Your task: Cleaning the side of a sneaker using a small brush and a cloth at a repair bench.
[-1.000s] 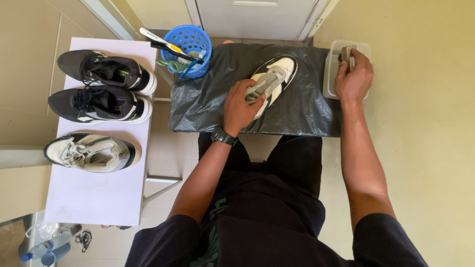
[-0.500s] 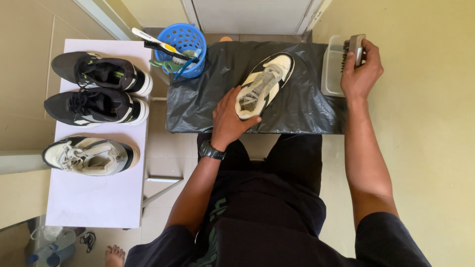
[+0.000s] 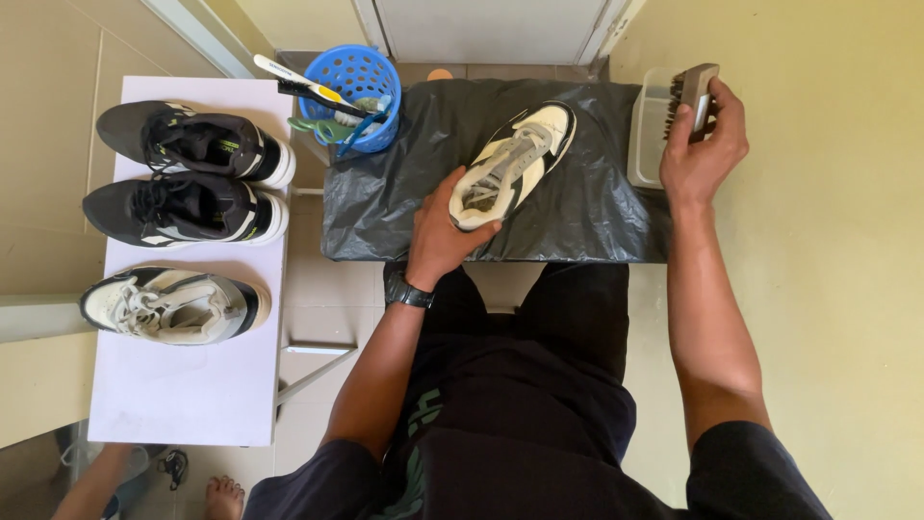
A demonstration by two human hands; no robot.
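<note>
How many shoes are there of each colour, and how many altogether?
White shoes: 2, one under the left hand on the black sheet, one on the white board.
Black shoes: 2.
Total: 4 shoes.

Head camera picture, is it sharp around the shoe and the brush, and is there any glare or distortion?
Head view: white shoe under the left hand is sharp; brush in the right hand slightly soft; black plastic sheet shows mild sheen, no harsh glare; edges bend slightly, wide-angle.
</note>
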